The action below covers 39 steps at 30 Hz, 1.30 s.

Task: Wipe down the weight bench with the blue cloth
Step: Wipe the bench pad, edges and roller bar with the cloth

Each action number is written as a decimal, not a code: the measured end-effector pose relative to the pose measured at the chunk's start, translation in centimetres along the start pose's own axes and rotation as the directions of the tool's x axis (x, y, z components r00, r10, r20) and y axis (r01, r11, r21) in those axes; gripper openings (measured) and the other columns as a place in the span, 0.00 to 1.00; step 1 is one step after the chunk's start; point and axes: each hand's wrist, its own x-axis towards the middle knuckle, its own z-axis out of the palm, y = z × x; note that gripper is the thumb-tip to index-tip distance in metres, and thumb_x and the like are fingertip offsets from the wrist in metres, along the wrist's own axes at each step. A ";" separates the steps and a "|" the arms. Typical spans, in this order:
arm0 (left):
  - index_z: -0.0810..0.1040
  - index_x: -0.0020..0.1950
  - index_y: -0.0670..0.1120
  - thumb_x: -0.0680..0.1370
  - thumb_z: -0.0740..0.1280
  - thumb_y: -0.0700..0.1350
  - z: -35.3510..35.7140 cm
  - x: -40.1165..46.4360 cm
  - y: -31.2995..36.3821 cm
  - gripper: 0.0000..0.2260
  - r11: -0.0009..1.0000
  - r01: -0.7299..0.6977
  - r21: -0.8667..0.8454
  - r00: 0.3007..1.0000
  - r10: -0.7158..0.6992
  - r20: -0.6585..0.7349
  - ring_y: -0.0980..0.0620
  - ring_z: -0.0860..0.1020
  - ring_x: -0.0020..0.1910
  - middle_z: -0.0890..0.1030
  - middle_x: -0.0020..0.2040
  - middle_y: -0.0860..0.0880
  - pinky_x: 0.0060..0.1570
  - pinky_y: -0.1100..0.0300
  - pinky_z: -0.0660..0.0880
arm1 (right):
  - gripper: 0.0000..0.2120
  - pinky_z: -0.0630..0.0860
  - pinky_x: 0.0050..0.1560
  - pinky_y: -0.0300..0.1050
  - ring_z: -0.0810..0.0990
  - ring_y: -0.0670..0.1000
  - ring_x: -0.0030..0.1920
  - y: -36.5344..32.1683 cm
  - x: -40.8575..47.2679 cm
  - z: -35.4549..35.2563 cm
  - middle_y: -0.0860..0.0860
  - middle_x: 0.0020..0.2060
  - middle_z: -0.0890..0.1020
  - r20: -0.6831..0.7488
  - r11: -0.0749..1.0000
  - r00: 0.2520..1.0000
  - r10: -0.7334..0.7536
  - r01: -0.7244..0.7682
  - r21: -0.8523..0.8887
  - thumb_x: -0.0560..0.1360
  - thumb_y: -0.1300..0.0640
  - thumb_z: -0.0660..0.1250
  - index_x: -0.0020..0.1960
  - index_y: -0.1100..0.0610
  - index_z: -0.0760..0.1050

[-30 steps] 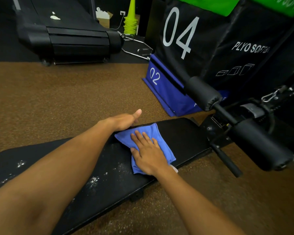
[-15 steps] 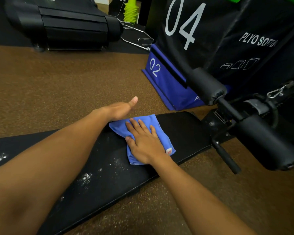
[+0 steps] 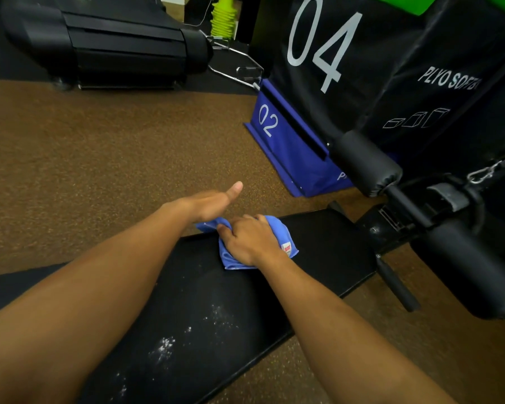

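The black padded weight bench (image 3: 327, 258) runs from lower left to the middle right. White powder specks (image 3: 165, 346) lie on its pad nearer to me. The blue cloth (image 3: 280, 231) is bunched on the pad near its far edge. My right hand (image 3: 250, 239) lies on top of the cloth with fingers curled into it, gripping it. My left hand (image 3: 213, 204) rests at the bench's far edge, touching the cloth's left corner, thumb stretched out; its fingers are hidden.
Black foam leg rollers (image 3: 365, 163) and a metal frame (image 3: 397, 217) stand at the bench's right end. A blue plyo box marked 02 (image 3: 286, 147) and a black one marked 04 (image 3: 362, 68) sit behind. A treadmill (image 3: 114, 42) is far left on brown speckled floor (image 3: 99, 156).
My right hand went from flat on the spread cloth to curled fingers that bunch the cloth, and it slid toward the bench's far edge. The left hand stayed at that edge.
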 end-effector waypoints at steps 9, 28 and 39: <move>0.75 0.72 0.49 0.77 0.45 0.73 -1.0 1.0 -0.2 0.39 0.998 0.035 -0.046 0.999 -0.034 0.012 0.51 0.74 0.64 0.77 0.69 0.48 0.72 0.48 0.63 | 0.27 0.69 0.62 0.54 0.73 0.61 0.68 -0.8 4.2 -1.6 0.58 0.69 0.75 0.281 0.998 0.959 -0.030 0.047 -0.052 0.82 0.41 0.49 0.70 0.56 0.72; 0.75 0.72 0.52 0.67 0.42 0.81 2.7 2.2 3.5 0.49 0.997 0.072 0.019 0.997 -0.073 0.034 0.48 0.72 0.70 0.79 0.67 0.49 0.75 0.43 0.60 | 0.29 0.66 0.66 0.53 0.70 0.60 0.70 15.7 4.8 -6.4 0.59 0.72 0.70 0.315 0.949 0.899 0.303 -0.255 -0.185 0.81 0.40 0.50 0.71 0.58 0.71; 0.74 0.72 0.46 0.80 0.45 0.69 -0.6 -1.8 2.1 0.36 0.996 0.055 -0.075 0.998 -0.057 -0.026 0.52 0.74 0.62 0.77 0.69 0.45 0.65 0.56 0.65 | 0.26 0.65 0.71 0.55 0.66 0.59 0.74 -3.2 6.0 -0.7 0.58 0.75 0.67 0.462 0.995 0.886 -0.050 0.083 -0.051 0.80 0.47 0.50 0.75 0.57 0.66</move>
